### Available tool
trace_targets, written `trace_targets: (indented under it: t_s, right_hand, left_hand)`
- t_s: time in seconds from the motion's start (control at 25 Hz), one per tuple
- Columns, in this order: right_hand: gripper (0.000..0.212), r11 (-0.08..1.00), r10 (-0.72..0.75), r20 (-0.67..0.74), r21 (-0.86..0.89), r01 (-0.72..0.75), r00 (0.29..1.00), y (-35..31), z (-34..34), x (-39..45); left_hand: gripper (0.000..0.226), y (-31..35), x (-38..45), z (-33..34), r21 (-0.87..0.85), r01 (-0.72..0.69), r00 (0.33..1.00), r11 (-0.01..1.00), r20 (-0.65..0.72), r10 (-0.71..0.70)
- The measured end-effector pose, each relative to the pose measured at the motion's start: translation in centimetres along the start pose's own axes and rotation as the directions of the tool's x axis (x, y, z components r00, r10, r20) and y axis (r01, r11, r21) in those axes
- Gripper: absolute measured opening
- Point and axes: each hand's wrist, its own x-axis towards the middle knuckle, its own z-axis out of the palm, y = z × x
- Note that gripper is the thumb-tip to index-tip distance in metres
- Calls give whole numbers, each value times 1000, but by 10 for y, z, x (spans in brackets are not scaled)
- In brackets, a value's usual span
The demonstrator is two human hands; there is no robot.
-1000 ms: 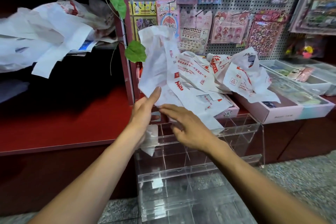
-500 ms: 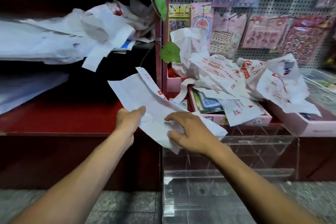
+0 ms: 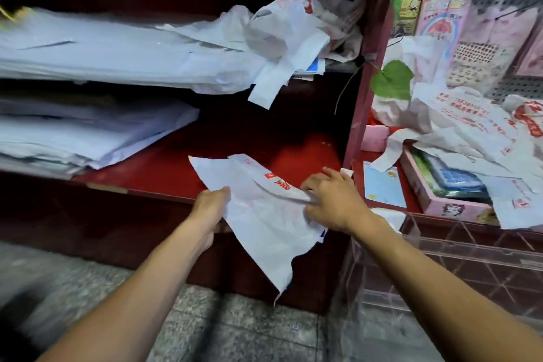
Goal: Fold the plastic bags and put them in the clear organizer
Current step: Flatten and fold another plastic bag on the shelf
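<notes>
A white plastic bag with red print [image 3: 258,209] lies partly on the red shelf's front edge, its lower corner hanging below. My left hand [image 3: 210,209] grips the bag's left edge with the thumb on top. My right hand [image 3: 332,203] pinches the bag's right side near the red print. The clear organizer [image 3: 470,256] with its divided compartments stands at the lower right, beside my right forearm. A heap of crumpled white bags with red print [image 3: 458,123] lies to the right, over pink boxes.
The red shelf [image 3: 164,167] holds stacks of white sheets [image 3: 88,138] at the left. More bags [image 3: 282,29] sit on the shelf above. A red post [image 3: 361,91] splits the shelves. A pink box [image 3: 440,200] and a pegboard with stickers [image 3: 487,23] are at the right.
The view has swung left. Both hands have carried the bag left from above the organizer to the red shelf's front edge and laid it flatter there.
</notes>
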Motion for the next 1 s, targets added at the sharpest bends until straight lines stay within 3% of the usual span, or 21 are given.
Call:
trace_targets:
  t_s: [0.12, 0.2, 0.24, 0.36, 0.48, 0.56, 0.64, 0.72, 0.8, 0.88, 0.92, 1.0]
  right_hand:
    - [48, 996, -12, -10, 86, 13, 1000, -10, 9, 19]
    - [13, 988, -45, -85, 140, 57, 995, -17, 12, 29]
    - [16, 980, -11, -118, 197, 34, 993, -21, 13, 32]
    - [34, 864, 249, -243, 493, -102, 937, -26, 11, 39]
    - [30, 607, 576, -230, 763, -221, 785, -24, 8, 38]
    - [18, 548, 662, -208, 790, -275, 720, -20, 5, 38]
    - [11, 564, 687, -224, 765, -312, 691, -13, 7, 37]
    - [15, 583, 656, -229, 759, -290, 719, -9, 7, 36]
    - [29, 762, 537, -352, 592, -263, 767, -11, 7, 32]
    - [36, 948, 298, -550, 266, -175, 780, -20, 7, 26]
    - [33, 987, 146, -602, 147, -71, 785, -28, 6, 20]
    - [27, 983, -116, -495, 65, 169, 861, -49, 7, 9]
  left_hand:
    - [15, -8, 11, -16, -13, -13, 1000, 1000, -12, 13]
    - [12, -12, 17, -24, -16, -72, 996, 997, -60, 71]
    - [10, -12, 19, -27, -18, -102, 991, 995, -91, 100]
    - [6, -8, 18, -30, -58, -165, 972, 985, -182, 152]
    - [15, -2, 17, -29, -107, -167, 952, 980, -275, 133]
    - [14, 0, 19, -30, -155, -125, 953, 980, -293, 75]
    - [9, 0, 20, -30, -172, -48, 962, 984, -272, -1]
    - [9, -1, 20, -28, -142, -2, 965, 990, -261, -36]
    - [15, -1, 19, -26, -143, -12, 957, 990, -289, -30]
    - [21, 1, 20, -24, -218, -46, 941, 975, -337, -31]
    - [22, 4, 20, -22, -285, -56, 933, 957, -356, -52]
    - [18, 6, 22, -19, -416, -53, 925, 908, -363, -112]
